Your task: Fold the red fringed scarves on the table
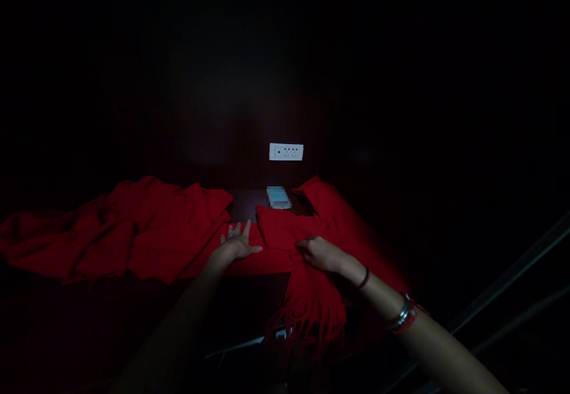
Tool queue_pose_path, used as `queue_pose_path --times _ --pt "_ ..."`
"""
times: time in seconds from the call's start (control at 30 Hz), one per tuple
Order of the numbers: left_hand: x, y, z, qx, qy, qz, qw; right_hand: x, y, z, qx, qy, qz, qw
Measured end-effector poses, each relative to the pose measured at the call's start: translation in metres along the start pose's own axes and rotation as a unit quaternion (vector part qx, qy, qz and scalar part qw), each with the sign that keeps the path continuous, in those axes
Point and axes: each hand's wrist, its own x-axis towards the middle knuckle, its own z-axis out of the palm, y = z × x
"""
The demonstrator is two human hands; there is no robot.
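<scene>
A red fringed scarf [289, 228] lies spread along a dark surface, bunched in folds at the left and draped toward the right. My left hand [238, 244] rests flat on its middle stretch, fingers spread. On the other side, my right hand [318, 253] has its fingers curled and pinched at the scarf near the fringed end. That end hangs over the front edge, its tassels dangling. Whether the bunched part at the left and the part at the right are one piece, I cannot tell.
Behind the scarf lies a small light-blue rectangular item [278, 197], blurred out. A white wall socket [286, 152] sits on the dark wall above it. Pale bars or rails [512, 275] slant through the dark at the right. Most surroundings are too dark to make out.
</scene>
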Motion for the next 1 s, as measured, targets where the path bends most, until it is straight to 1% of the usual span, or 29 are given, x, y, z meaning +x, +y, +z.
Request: queue_pose_path --times 0.03,0.07,0.1,0.17,0.2,0.23,0.3,0.37,0.4,0.47,0.53,0.6,0.7,0.77,0.83,0.93,1.0 --pt "0.0 0.004 0.002 -0.013 0.017 0.029 0.999 0.003 0.001 -0.001 0.018 0.019 -0.013 1.0" --pt "0.001 0.008 0.004 -0.03 0.039 0.057 0.997 0.008 0.004 -0.003 0.032 0.05 -0.015 0.998" --pt "0.003 0.012 0.007 -0.05 0.064 0.079 0.994 0.013 0.008 -0.006 0.041 0.088 -0.005 0.995" --pt "0.006 0.019 0.011 -0.094 0.104 0.1 0.985 0.028 0.019 -0.015 0.039 0.152 0.046 0.987" --pt "0.008 0.022 0.014 -0.107 0.117 0.096 0.983 0.037 0.025 -0.018 0.032 0.162 0.075 0.983" --pt "0.009 0.024 0.016 -0.112 0.126 0.089 0.982 0.048 0.031 -0.021 0.027 0.152 0.095 0.983" --pt "0.01 0.025 0.019 -0.104 0.135 0.081 0.982 0.072 0.039 -0.022 0.03 0.098 0.108 0.989" --pt "0.011 0.024 0.021 -0.098 0.136 0.078 0.983 0.095 0.042 -0.018 0.04 0.051 0.113 0.991" --pt "0.011 0.023 0.021 -0.101 0.136 0.076 0.983 0.106 0.042 -0.015 0.044 0.037 0.118 0.991" --pt "0.013 0.022 0.022 -0.111 0.136 0.072 0.982 0.123 0.041 -0.01 0.047 0.03 0.133 0.99" --pt "0.015 0.02 0.024 -0.116 0.138 0.074 0.981 0.132 0.04 -0.008 0.05 0.041 0.154 0.986" --pt "0.018 0.019 0.027 -0.114 0.145 0.084 0.979 0.134 0.045 -0.01 0.055 0.068 0.179 0.98" --pt "0.017 0.02 0.033 -0.098 0.153 0.102 0.978 0.127 0.062 -0.018 0.06 0.114 0.227 0.965" --pt "0.014 0.022 0.037 -0.063 0.15 0.108 0.981 0.119 0.076 -0.023 0.056 0.138 0.264 0.953" --pt "0.009 0.025 0.038 -0.017 0.145 0.107 0.983 0.112 0.088 -0.025 0.052 0.147 0.292 0.944" --pt "0.001 0.027 0.036 0.026 0.112 0.089 0.989 0.106 0.093 -0.026 0.053 0.142 0.292 0.944" --pt "-0.004 0.025 0.033 0.039 0.072 0.064 0.995 0.101 0.085 -0.025 0.056 0.163 0.26 0.95"
